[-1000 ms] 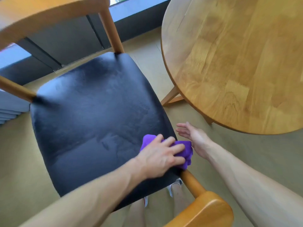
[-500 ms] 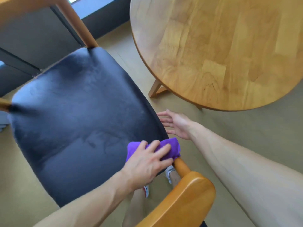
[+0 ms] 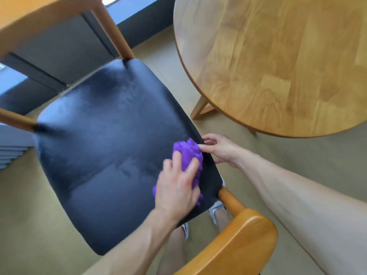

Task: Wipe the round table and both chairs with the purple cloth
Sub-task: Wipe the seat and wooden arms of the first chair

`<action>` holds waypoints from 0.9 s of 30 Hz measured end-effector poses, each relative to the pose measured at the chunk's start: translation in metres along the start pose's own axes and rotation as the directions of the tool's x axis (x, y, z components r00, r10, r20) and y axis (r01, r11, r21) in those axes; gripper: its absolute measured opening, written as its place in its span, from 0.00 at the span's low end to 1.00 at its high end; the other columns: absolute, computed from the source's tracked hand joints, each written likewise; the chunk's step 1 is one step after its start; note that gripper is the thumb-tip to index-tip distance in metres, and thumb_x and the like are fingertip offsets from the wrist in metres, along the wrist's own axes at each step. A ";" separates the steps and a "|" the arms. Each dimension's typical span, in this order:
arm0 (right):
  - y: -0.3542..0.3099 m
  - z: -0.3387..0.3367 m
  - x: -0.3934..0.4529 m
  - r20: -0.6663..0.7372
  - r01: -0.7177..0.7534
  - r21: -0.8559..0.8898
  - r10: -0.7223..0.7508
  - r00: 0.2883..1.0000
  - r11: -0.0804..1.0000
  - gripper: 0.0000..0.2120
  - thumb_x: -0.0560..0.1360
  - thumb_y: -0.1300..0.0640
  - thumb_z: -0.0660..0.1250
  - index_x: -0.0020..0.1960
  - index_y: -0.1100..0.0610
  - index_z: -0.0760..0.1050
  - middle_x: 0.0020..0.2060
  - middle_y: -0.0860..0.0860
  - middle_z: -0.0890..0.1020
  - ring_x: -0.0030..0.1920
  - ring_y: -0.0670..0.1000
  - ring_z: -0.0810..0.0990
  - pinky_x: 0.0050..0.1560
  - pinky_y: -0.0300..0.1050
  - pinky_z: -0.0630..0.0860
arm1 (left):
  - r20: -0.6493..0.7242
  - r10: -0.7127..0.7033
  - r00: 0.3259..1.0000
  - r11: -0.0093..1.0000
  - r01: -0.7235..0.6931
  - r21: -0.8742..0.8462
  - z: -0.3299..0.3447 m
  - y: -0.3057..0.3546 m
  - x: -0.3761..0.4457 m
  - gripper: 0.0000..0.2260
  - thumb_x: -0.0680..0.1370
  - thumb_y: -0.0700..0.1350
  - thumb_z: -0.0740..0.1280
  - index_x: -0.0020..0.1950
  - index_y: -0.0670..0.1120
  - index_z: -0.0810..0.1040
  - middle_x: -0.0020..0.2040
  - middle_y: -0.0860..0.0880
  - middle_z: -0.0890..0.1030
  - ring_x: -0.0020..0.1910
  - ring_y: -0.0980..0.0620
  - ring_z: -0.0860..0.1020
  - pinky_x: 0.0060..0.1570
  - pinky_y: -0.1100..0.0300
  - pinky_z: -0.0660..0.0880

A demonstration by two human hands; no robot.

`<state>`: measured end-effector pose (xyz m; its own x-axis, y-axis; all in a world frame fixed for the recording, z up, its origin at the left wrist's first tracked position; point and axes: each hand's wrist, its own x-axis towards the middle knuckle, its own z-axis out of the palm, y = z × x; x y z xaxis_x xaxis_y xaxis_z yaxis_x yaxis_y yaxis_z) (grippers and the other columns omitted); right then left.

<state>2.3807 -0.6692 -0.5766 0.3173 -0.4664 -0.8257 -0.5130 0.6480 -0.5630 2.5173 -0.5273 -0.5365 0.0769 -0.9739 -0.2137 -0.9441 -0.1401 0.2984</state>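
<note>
The chair's black padded seat (image 3: 111, 147) fills the middle, framed by light wooden posts and a curved backrest (image 3: 238, 241) at the bottom. The purple cloth (image 3: 188, 153) lies bunched on the seat near its right edge. My left hand (image 3: 176, 191) lies on the cloth with fingers spread, pressing it onto the seat. At the seat's right rim, my right hand (image 3: 220, 149) has curled fingers, and its thumb and forefinger pinch the cloth's far end. The round wooden table (image 3: 278, 56) stands at the upper right.
A second chair's wooden part (image 3: 39, 18) juts in at the top left. Dark window framing and a wall run behind it. Beige floor (image 3: 297, 155) lies between chair and table. A table leg (image 3: 200, 108) stands near the seat's right side. My shoes (image 3: 216, 211) show under the seat.
My left hand has slid the cloth up along the seat's right edge, away from the backrest post. My right hand, open beside the seat before, has come in to the cloth's end.
</note>
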 end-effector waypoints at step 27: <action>-0.015 0.020 0.040 0.222 -0.046 0.113 0.020 0.975 0.993 0.35 0.69 0.53 0.78 0.72 0.46 0.66 0.61 0.49 0.82 0.61 0.51 0.82 0.67 0.53 0.74 | 0.188 0.144 0.972 0.987 -0.127 -0.099 -0.008 -0.028 -0.006 0.21 0.68 0.50 0.69 0.60 0.55 0.73 0.54 0.47 0.72 0.44 0.46 0.72 0.26 0.58 0.65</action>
<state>2.4165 -0.6856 -0.6023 0.4759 -0.3081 -0.8237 -0.4337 0.7326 -0.5246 2.5454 -0.5189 -0.5362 -0.1216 -0.9327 -0.3396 -0.9098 -0.0320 0.4137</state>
